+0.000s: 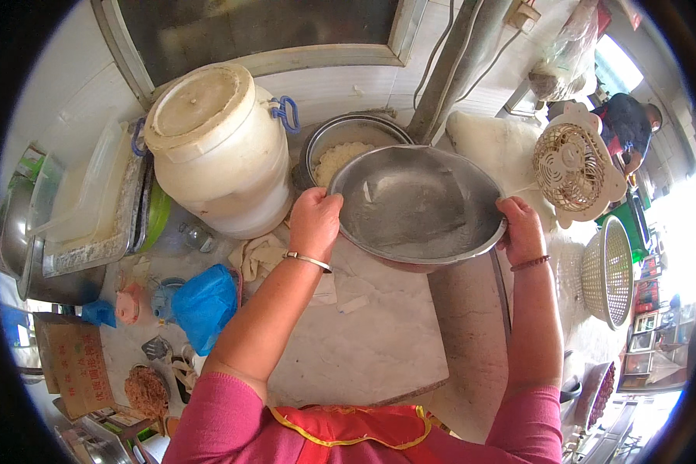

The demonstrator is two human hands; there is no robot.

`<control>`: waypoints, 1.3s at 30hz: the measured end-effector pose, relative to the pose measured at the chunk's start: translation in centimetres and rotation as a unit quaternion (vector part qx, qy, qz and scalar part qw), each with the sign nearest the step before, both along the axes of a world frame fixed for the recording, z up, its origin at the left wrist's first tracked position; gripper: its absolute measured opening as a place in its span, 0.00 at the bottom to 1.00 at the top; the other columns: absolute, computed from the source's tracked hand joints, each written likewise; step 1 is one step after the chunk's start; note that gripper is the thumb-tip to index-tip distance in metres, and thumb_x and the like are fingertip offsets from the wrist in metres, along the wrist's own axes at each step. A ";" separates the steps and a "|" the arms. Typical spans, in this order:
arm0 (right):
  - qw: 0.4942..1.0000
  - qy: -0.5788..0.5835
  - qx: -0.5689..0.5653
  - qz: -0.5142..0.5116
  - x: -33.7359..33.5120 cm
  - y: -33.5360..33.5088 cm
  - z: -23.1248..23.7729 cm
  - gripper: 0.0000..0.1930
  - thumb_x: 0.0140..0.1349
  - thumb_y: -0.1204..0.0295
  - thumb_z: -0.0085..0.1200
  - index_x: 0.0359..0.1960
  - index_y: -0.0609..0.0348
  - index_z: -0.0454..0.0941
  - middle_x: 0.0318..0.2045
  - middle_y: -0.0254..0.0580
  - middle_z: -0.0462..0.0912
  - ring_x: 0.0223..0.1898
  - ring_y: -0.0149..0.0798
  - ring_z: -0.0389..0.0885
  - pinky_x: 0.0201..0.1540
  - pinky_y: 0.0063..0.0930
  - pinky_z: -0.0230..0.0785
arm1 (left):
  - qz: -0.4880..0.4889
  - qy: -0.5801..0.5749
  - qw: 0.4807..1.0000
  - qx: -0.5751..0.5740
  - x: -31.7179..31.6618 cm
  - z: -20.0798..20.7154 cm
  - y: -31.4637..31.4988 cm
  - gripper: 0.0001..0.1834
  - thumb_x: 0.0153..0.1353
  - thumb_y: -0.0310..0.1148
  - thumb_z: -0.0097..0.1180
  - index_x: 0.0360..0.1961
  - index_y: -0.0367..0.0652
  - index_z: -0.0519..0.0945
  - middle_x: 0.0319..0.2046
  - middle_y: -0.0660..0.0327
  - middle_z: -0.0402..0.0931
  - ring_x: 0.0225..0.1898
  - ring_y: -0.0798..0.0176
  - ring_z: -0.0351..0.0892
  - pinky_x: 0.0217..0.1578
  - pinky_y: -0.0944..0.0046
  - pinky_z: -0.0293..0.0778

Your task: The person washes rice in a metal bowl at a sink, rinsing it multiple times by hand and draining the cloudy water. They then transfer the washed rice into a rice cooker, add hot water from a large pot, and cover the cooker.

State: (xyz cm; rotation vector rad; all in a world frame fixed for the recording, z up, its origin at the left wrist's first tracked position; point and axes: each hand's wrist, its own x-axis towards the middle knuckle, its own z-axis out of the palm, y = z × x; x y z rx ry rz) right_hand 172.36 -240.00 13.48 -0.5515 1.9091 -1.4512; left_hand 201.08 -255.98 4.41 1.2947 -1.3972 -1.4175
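A wide stainless steel basin is held up between my two hands, tilted so that its inside faces me. Whitish smears mark the metal, and I see nothing else in it. My left hand is closed on the left rim. On the opposite rim, my right hand grips with the thumb over the edge. Behind the basin and partly hidden by it stands another metal bowl, holding a pale, lumpy mass that looks like dough or grain. Below the basin lies a pale board.
At left stands a big white lidded barrel with blue handles. Plastic trays and a blue bag lie farther left. On the right are a dusty fan and a colander. Another person is at the far right.
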 end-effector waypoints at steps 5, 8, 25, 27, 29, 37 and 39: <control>0.998 0.063 -0.028 -0.010 -1.6 -1.4 -0.6 0.09 0.59 0.63 0.54 0.28 0.54 0.77 0.19 0.27 0.72 0.16 0.24 0.66 0.16 0.20 0.55 | 0.012 -0.059 0.998 -0.008 -1.6 -0.1 -0.3 0.10 0.55 0.33 0.54 0.24 0.36 0.76 0.17 0.61 0.71 0.17 0.65 0.69 0.18 0.58 0.64; 0.982 0.182 0.035 0.027 -2.2 -1.8 -0.4 0.09 0.58 0.63 0.53 0.25 0.53 0.75 0.17 0.29 0.69 0.11 0.26 0.65 0.11 0.22 0.55 | -0.001 -0.041 0.999 0.014 -1.7 -0.1 -0.5 0.13 0.54 0.34 0.54 0.25 0.31 0.77 0.19 0.51 0.75 0.22 0.57 0.77 0.25 0.56 0.71; 0.994 0.098 0.001 0.039 -3.9 -2.5 0.1 0.08 0.60 0.65 0.51 0.25 0.51 0.74 0.20 0.30 0.72 0.19 0.26 0.69 0.19 0.22 0.61 | -0.007 0.029 0.992 0.122 -2.8 -0.8 -0.1 0.14 0.56 0.37 0.53 0.30 0.32 0.77 0.23 0.54 0.77 0.23 0.57 0.78 0.22 0.57 0.73; 0.990 0.138 -0.011 0.012 -3.8 -2.8 0.4 0.10 0.58 0.62 0.52 0.24 0.53 0.74 0.20 0.30 0.71 0.20 0.26 0.68 0.21 0.22 0.60 | -0.016 0.024 0.994 0.101 -2.8 -0.9 -0.4 0.14 0.56 0.36 0.53 0.28 0.33 0.76 0.20 0.57 0.74 0.18 0.62 0.75 0.16 0.60 0.70; 0.968 0.244 0.051 0.024 -3.7 -2.7 0.8 0.10 0.58 0.62 0.52 0.25 0.55 0.74 0.19 0.30 0.70 0.13 0.29 0.66 0.13 0.24 0.58 | -0.034 0.033 0.995 0.091 -2.5 -1.1 -0.2 0.12 0.57 0.36 0.54 0.29 0.34 0.77 0.20 0.59 0.74 0.17 0.66 0.72 0.15 0.63 0.66; 0.986 0.137 0.090 0.006 -2.1 -4.0 3.5 0.09 0.57 0.65 0.54 0.28 0.58 0.76 0.18 0.32 0.71 0.09 0.29 0.67 0.08 0.22 0.59 | 0.001 0.131 0.974 0.187 -2.8 -0.1 0.7 0.11 0.62 0.35 0.54 0.34 0.36 0.76 0.20 0.64 0.71 0.17 0.69 0.68 0.15 0.66 0.63; 0.982 0.163 0.095 0.008 -1.8 -4.4 3.9 0.10 0.57 0.65 0.53 0.29 0.59 0.76 0.19 0.33 0.72 0.09 0.29 0.67 0.08 0.22 0.59 | -0.008 0.138 0.971 0.195 -2.7 -0.3 0.8 0.11 0.62 0.35 0.54 0.33 0.36 0.75 0.20 0.64 0.70 0.17 0.69 0.67 0.15 0.66 0.63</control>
